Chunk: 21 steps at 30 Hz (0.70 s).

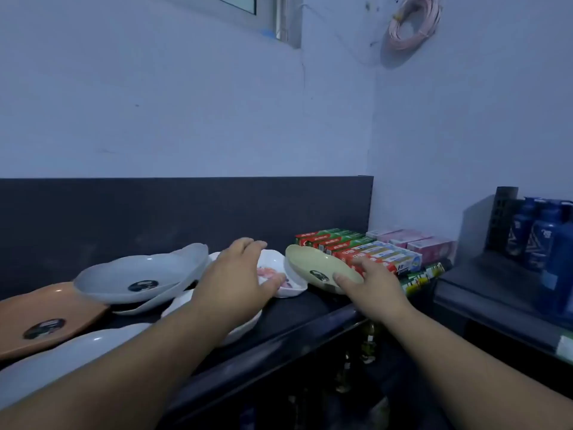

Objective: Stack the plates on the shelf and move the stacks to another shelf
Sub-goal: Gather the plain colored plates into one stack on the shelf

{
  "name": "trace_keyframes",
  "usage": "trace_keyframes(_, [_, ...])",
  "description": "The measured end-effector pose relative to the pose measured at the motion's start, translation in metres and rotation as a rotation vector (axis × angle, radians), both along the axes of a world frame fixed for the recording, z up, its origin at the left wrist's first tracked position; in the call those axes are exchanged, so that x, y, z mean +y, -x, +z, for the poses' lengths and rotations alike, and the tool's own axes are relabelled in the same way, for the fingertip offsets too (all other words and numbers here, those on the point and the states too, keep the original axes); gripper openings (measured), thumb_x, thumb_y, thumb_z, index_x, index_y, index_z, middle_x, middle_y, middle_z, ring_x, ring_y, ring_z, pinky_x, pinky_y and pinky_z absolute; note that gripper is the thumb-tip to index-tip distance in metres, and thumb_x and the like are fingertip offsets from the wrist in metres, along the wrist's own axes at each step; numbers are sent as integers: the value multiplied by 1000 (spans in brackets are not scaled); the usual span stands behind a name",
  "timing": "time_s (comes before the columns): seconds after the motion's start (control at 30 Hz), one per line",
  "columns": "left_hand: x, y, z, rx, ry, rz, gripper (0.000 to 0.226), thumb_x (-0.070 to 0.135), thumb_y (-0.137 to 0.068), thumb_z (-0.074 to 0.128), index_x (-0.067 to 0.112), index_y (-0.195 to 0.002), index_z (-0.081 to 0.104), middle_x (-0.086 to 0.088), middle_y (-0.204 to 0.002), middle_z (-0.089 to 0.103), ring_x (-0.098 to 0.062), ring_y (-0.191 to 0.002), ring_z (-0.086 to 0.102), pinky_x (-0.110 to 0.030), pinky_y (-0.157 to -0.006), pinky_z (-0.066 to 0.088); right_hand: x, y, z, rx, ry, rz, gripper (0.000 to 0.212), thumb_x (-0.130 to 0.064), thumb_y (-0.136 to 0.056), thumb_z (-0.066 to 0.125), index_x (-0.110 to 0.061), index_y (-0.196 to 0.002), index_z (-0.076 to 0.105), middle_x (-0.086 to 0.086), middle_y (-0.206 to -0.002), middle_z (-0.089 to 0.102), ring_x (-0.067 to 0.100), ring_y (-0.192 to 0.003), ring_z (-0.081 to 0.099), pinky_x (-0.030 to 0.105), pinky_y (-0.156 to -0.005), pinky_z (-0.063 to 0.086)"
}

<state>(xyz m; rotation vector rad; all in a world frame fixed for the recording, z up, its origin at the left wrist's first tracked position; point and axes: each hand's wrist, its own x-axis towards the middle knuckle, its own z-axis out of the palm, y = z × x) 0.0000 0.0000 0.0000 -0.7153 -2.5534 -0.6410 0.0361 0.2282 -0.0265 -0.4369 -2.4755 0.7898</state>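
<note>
A green plate (pixel 319 270) tilts at the shelf's (pixel 310 308) right end against toothpaste boxes (pixel 369 252), pinched by the right hand (pixel 369 283), while the left hand (pixel 238 271) hovers open-fingered over a white dish (pixel 286 274); a loose rim grip could drop it.

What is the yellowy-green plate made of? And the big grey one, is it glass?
The yellowy-green plate looks like plastic or melamine: matte, even colour, thin rim, a shop sticker inside. The grey plate is not see-through, so probably not glass; its glossy highlight suits melamine or glazed ceramic. I cannot tell which.
</note>
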Motion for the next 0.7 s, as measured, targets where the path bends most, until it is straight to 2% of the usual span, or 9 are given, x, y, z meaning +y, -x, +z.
trace_keyframes(0.17, [52,17,-16,-110,-29,30,63,54,-85,54,31,-141,35,13,-148,31,-11,-133,36,-31,-104,36,46,17,-10,-102,155,12,58,-45,-89,63,-17,-138,50,4,-136,57,23,-120,54,26,-86,39])
trace_keyframes(0.27, [75,28,-21,-152,-62,62,66,56,-83,57,32,-140,36,12,-147,33,-12,-129,40,-31,-102,39,60,33,-15,-146,256,29,62,-46,-88,63,-16,-140,47,5,-138,55,24,-121,53,28,-87,40])
trace_keyframes(0.37, [90,38,-28,-169,-62,72,68,57,-81,58,32,-140,37,9,-146,36,-11,-128,42,-34,-102,41,71,51,-23,-189,357,36,66,-44,-85,68,-15,-141,46,7,-134,56,26,-114,57,29,-80,46])
trace_keyframes(0.43, [97,44,-32,-178,-49,84,68,57,-81,59,31,-140,37,7,-146,37,-13,-130,41,-34,-103,39,74,60,-29,-201,474,59,65,-29,-83,73,-13,-139,45,11,-123,59,29,-100,65,34,-67,57])
trace_keyframes(0.53, [105,50,-35,-232,-56,104,69,55,-83,58,28,-142,34,3,-146,38,-13,-131,39,-30,-105,35,78,69,-35,-187,619,97,59,-5,-81,69,-11,-135,46,16,-110,60,29,-80,69,34,-54,60])
trace_keyframes(0.6, [111,52,-34,-274,-68,104,69,54,-84,57,27,-143,33,0,-143,43,-16,-130,41,-28,-104,34,79,70,-37,-148,698,113,60,0,-81,66,-12,-136,46,12,-113,54,32,-88,67,30,-50,58])
trace_keyframes(0.7, [117,53,-35,-295,-105,103,69,52,-84,58,27,-143,34,-3,-135,49,-17,-124,45,-29,-103,36,81,69,-37,-82,773,121,62,2,-81,65,-14,-137,46,8,-116,45,35,-102,59,34,-56,61])
